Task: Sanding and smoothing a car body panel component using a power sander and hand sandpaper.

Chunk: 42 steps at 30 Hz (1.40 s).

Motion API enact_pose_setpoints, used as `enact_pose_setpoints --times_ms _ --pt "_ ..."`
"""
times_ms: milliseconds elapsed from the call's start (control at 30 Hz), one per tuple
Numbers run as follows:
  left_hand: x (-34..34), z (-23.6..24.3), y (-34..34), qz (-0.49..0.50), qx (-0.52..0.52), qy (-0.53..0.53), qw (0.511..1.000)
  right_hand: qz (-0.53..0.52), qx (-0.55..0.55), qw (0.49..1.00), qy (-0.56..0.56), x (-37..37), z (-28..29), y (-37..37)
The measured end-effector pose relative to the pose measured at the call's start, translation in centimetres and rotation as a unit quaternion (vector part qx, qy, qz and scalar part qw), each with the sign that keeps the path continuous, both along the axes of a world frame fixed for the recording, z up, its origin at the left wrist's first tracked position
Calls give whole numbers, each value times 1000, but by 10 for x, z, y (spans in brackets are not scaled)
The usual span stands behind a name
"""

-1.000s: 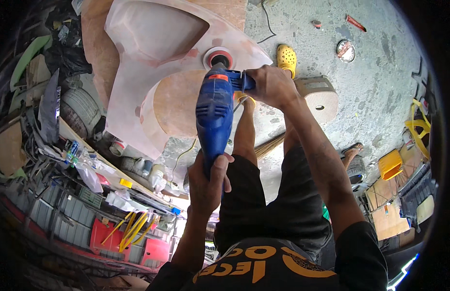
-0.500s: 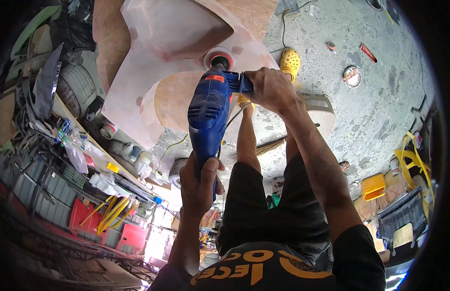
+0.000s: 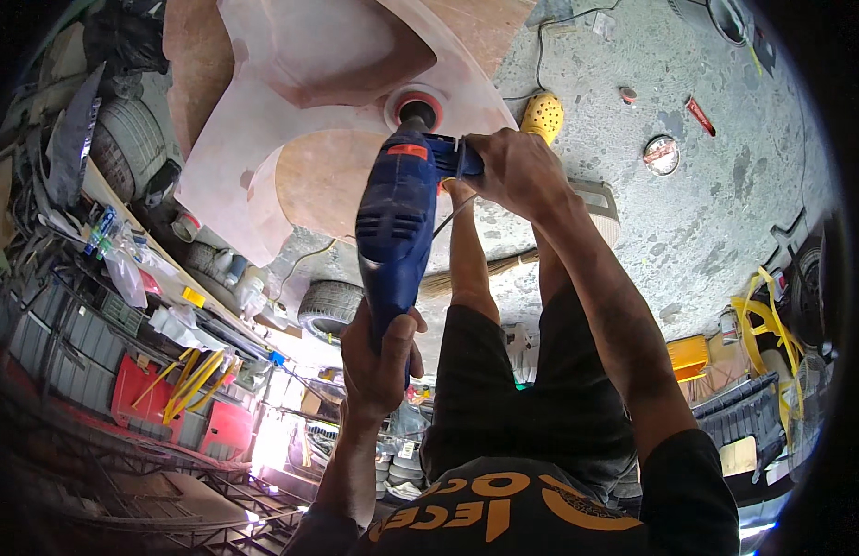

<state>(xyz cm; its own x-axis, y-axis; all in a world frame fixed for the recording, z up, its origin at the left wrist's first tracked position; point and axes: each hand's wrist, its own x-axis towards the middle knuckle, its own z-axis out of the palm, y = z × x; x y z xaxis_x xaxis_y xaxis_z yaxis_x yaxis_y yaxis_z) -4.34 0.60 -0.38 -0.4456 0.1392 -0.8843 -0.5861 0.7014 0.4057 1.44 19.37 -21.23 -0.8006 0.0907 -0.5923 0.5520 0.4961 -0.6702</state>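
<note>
A blue electric drill (image 3: 397,199) fitted with a round red-and-white pad (image 3: 433,96) is held in both hands. My left hand (image 3: 378,366) wraps round its rear grip, thumb on the upper side. Out to the right, my right hand (image 3: 517,171) is closed around the side handle. The pad lies over a large curved panel (image 3: 249,153), pale with pinkish patches, and seems to be against its surface. A recessed, darker hollow shows in the panel just beyond the pad. Below the panel lies a brown wooden board (image 3: 314,185), visible through the curved cut-out.
My yellow clog (image 3: 543,117) stands right of the panel. A cable (image 3: 541,51) runs over the concrete floor. Farther right lie a round tin lid (image 3: 661,156) and a red object (image 3: 700,117). Tyres (image 3: 332,306), a broom (image 3: 448,280) and cluttered shelving (image 3: 151,246) are around.
The view has shifted, so the panel and floor items sit farther left in the picture. Both hands keep their hold on the drill, and its pad stays near the same part of the panel.
</note>
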Motion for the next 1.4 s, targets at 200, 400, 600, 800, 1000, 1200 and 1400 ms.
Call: enact_pose_setpoints --times_ms 200,400,600,800,1000,1200,1400 --pt "-9 -2 -5 -39 -8 4 999 3 -7 1000 13 -12 0 1" --pt "-4 3 13 -31 -3 -15 999 -6 2 1000 5 2 1 7" --pt "4 4 18 -23 -6 -60 998 -37 4 999 3 24 9 15" --pt "9 6 20 -41 -5 -48 998 -28 11 1000 7 27 10 14" --pt "-1 4 4 18 -8 -33 999 2 1 1000 8 -1 3 3" --pt "-8 4 3 35 -18 -18 999 13 -8 1000 5 -13 3 0" --pt "-7 4 5 4 2 -18 1000 15 -12 1000 -12 -9 3 9"
